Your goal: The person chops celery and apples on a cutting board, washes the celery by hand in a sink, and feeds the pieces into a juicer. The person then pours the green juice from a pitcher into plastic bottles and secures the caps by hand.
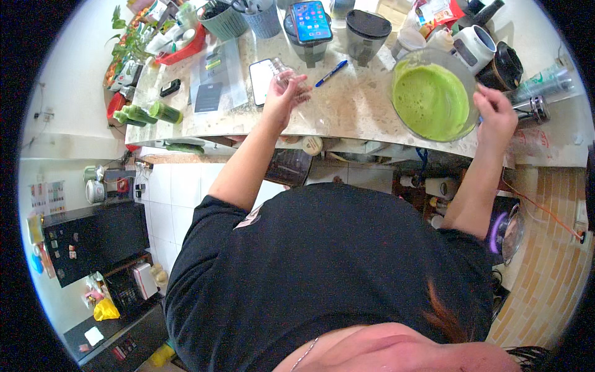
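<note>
My left hand (289, 95) is over the counter with its fingers around a small clear bottle (280, 69), which looks like plastic. Nothing coloured shows inside that bottle. On the other side, my right hand (497, 114) grips the handle side of a large clear jug (400, 118). Frothy bright green liquid (430, 102) fills much of the jug, with bubbles on its surface. The jug is at the counter's right front, and whether it rests there or is held up I cannot tell. Under the left hand lies a phone with a white screen (260, 81).
Three bottles of green liquid (166, 112) are at the counter's left front. A blue pen (331, 73) lies between the hands. Behind it are two dark-lidded containers (368, 35), one with a lit phone (311, 21) on top. A white appliance (474, 49) and a black cup (502, 67) crowd the right.
</note>
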The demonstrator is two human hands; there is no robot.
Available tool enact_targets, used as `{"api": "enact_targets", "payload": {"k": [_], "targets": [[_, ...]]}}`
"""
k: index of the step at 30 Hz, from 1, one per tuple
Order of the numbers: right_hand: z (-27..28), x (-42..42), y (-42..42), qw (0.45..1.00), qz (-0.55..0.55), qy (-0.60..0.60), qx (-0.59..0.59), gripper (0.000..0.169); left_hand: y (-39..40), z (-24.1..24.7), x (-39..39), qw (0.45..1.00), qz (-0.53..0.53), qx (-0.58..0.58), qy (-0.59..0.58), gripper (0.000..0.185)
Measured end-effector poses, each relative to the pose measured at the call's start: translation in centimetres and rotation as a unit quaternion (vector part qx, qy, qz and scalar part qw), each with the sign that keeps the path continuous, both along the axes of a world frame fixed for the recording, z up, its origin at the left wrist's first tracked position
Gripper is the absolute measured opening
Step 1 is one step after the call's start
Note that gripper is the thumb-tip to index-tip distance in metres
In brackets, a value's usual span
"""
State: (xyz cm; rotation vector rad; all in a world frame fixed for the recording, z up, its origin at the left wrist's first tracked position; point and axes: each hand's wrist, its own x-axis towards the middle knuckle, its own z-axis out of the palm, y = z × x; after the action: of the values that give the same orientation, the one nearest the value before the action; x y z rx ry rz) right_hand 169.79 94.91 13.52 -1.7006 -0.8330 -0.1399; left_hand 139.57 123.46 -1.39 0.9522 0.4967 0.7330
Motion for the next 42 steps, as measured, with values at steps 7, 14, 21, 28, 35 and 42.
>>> {"api": "enact_targets", "payload": {"k": [7,14,21,28,35,42], "targets": [[4.2,-0.2,5.7,0.986,0.155,0.062,0.019,0.018,-5.8,2.2,-3.4,0.955,-0.095,0.243,0.138,0.068],[6.5,-4.1,8.5,0.966,0.251,-0.023,-0.062,0.016,-7.0,5.0,-5.2,0.888,-0.118,0.406,0.184,0.064],[8.6,-7.4,9.4,0.948,0.301,-0.086,-0.063,0.021,-5.8,6.0,-6.1,0.856,-0.078,0.471,0.196,0.064],[10.5,-10.4,9.6,0.951,0.268,-0.114,-0.107,0.022,-5.2,6.0,-6.3,0.862,-0.095,0.464,0.179,0.063],[11.7,-11.6,10.2,0.933,0.258,-0.204,-0.145,0.021,-5.0,5.9,-6.2,0.873,-0.103,0.445,0.172,0.063],[13.0,-13.1,11.2,0.912,0.245,-0.282,-0.17,0.019,-5.1,6.0,-6.5,0.884,-0.116,0.426,0.156,0.063]]}}
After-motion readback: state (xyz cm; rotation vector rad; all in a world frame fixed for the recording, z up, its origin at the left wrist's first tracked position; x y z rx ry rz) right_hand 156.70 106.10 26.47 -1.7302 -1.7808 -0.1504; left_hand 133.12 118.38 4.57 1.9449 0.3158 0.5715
